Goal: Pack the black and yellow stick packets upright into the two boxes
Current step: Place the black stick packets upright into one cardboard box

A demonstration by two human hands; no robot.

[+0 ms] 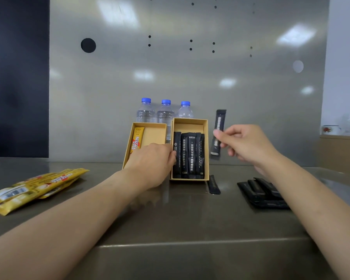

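Note:
Two tan cardboard boxes stand side by side on the steel counter. The left box holds one yellow packet. The right box holds several black packets standing upright. My left hand rests against the left wall of the right box, fingertips touching the leftmost black packets. To the right of that box, my right hand pinches a black packet upright in the air. Several yellow packets lie at the left. A pile of black packets lies at the right, and one lone black packet lies beside the right box.
Three water bottles with blue caps stand behind the boxes against the steel back wall. The counter's front edge runs below my forearms. A wooden ledge with a white cup is at the far right.

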